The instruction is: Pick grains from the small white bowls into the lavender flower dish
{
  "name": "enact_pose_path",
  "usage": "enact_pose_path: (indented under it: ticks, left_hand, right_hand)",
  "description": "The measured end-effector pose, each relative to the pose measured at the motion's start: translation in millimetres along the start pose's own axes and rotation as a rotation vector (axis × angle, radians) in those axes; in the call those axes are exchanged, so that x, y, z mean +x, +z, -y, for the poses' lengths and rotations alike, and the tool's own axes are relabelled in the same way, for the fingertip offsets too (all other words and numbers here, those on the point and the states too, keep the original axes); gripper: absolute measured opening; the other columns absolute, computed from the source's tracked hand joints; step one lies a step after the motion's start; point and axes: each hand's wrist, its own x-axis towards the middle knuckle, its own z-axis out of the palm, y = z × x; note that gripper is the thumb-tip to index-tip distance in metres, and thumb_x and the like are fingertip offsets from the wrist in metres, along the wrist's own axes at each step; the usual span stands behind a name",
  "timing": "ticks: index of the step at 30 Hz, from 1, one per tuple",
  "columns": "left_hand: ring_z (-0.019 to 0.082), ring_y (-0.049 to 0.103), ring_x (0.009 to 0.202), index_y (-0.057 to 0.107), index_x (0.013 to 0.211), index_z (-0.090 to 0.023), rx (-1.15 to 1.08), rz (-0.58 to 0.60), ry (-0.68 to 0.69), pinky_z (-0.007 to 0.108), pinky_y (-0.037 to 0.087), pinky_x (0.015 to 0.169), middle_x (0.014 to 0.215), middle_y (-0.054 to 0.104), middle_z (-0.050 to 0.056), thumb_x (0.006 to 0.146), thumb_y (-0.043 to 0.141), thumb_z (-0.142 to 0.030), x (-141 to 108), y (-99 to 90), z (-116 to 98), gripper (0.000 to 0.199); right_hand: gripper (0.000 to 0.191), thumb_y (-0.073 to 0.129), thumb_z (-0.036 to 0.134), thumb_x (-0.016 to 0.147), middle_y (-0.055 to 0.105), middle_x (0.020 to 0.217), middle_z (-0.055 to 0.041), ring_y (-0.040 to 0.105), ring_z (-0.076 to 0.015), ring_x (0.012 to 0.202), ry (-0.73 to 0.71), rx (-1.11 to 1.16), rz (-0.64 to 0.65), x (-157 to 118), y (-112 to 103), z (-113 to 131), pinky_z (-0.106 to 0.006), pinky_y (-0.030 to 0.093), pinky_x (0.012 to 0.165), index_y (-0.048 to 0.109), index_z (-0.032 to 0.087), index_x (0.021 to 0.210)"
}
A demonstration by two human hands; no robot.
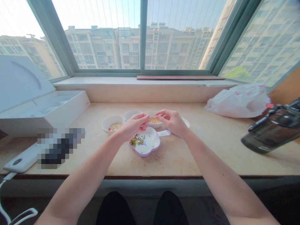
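Observation:
My left hand [137, 124] is over the back left of a white, purple-rimmed dish [152, 143], its fingertips pinched together. Whatever the pinch holds, if anything, is too small to make out. Dark green and yellowish beans [137, 140] lie in the dish's left part; its short handle [164, 133] points right. My right hand [172, 121] is beside and partly above a white bowl of yellow grains [154, 120], fingers curled in with the tips close together; I cannot see anything between them. Another white bowl [132, 115] is partly hidden behind my left hand.
A white bowl with pale flakes [114, 126] stands left. A white plate [186, 122] shows behind my right wrist. An open white box [67, 107], a power bank [22, 157] and a blurred-out object are at left; a plastic bag [236, 101] and dark bottle [269, 134] at right.

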Motion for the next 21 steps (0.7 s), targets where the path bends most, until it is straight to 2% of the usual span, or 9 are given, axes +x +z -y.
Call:
enact_pose_path:
  ticks: [3, 6, 9, 13, 16, 19, 21]
  left_hand:
    - [0.007, 0.035, 0.060, 0.048, 0.075, -0.017, -0.022, -0.005, -0.016, 0.023, 0.027, 0.058, 0.068, 0.039, -0.005, 0.086, 0.073, -0.045, 1.0, -0.1, 2.0, 0.039]
    - [0.007, 0.035, 0.061, 0.049, 0.075, -0.016, -0.010, -0.018, -0.031, 0.023, 0.027, 0.058, 0.069, 0.041, -0.005, 0.083, 0.075, -0.047, 1.6, 1.9, 5.8, 0.041]
    - [0.007, 0.035, 0.060, 0.051, 0.078, -0.016, -0.016, -0.037, -0.064, 0.022, 0.028, 0.057, 0.068, 0.041, -0.005, 0.081, 0.077, -0.049, 1.5, 5.6, 9.2, 0.042]
    - [0.006, 0.037, 0.059, 0.050, 0.077, -0.017, -0.018, -0.063, -0.080, 0.021, 0.029, 0.057, 0.067, 0.042, -0.005, 0.080, 0.078, -0.048, 1.4, 8.7, 10.9, 0.042]
    - [0.006, 0.038, 0.058, 0.050, 0.075, -0.017, 0.018, -0.076, -0.065, 0.022, 0.030, 0.057, 0.068, 0.044, -0.005, 0.082, 0.075, -0.046, 1.8, 7.4, 9.2, 0.039]
    - [0.008, 0.040, 0.058, 0.050, 0.072, -0.018, 0.180, -0.095, -0.039, 0.024, 0.031, 0.057, 0.067, 0.046, -0.003, 0.086, 0.067, -0.045, 1.6, 3.2, 5.5, 0.035]
    - [0.011, 0.044, 0.060, 0.055, 0.072, -0.018, 0.442, -0.136, -0.004, 0.025, 0.032, 0.058, 0.066, 0.050, -0.001, 0.088, 0.062, -0.042, 0.9, -0.7, 3.3, 0.030]
  right_hand:
    - [0.037, 0.075, 0.049, 0.080, 0.068, 0.077, -0.0009, 0.056, -0.0122, 0.058, 0.011, 0.254, 0.063, -6.6, 13.7, 7.5, -0.025, 0.044, 0.053, 0.074, 0.020, 0.101]
    - [0.042, 0.083, 0.049, 0.072, 0.067, 0.075, 0.0008, 0.056, -0.0112, 0.055, 0.038, 0.354, 0.083, -9.5, 21.0, 10.4, -0.024, 0.045, 0.050, 0.073, 0.020, 0.100]
    - [0.041, 0.085, 0.049, 0.069, 0.068, 0.074, -0.0003, 0.060, -0.0127, 0.057, 0.061, 0.359, 0.081, -9.3, 23.0, 8.4, -0.025, 0.047, 0.051, 0.074, 0.019, 0.094]
    - [0.037, 0.082, 0.051, 0.073, 0.071, 0.074, -0.0025, 0.060, -0.0133, 0.057, 0.064, 0.291, 0.081, -8.5, 22.4, 3.4, -0.026, 0.047, 0.052, 0.077, 0.019, 0.089]
    - [0.035, 0.080, 0.050, 0.076, 0.070, 0.072, -0.0019, 0.058, -0.0121, 0.055, 0.044, 0.251, 0.034, -8.6, 20.7, 3.3, -0.025, 0.045, 0.051, 0.078, 0.018, 0.088]
    - [0.033, 0.079, 0.050, 0.078, 0.062, 0.058, 0.0016, 0.051, -0.0100, 0.050, 0.061, 0.251, -0.020, -7.8, 17.4, 5.8, -0.024, 0.037, 0.048, 0.076, 0.017, 0.085]
    - [0.035, 0.078, 0.052, 0.078, 0.057, 0.053, 0.0032, 0.046, -0.0090, 0.049, 0.091, 0.337, -0.019, -6.5, 14.6, 7.2, -0.023, 0.032, 0.047, 0.075, 0.017, 0.083]
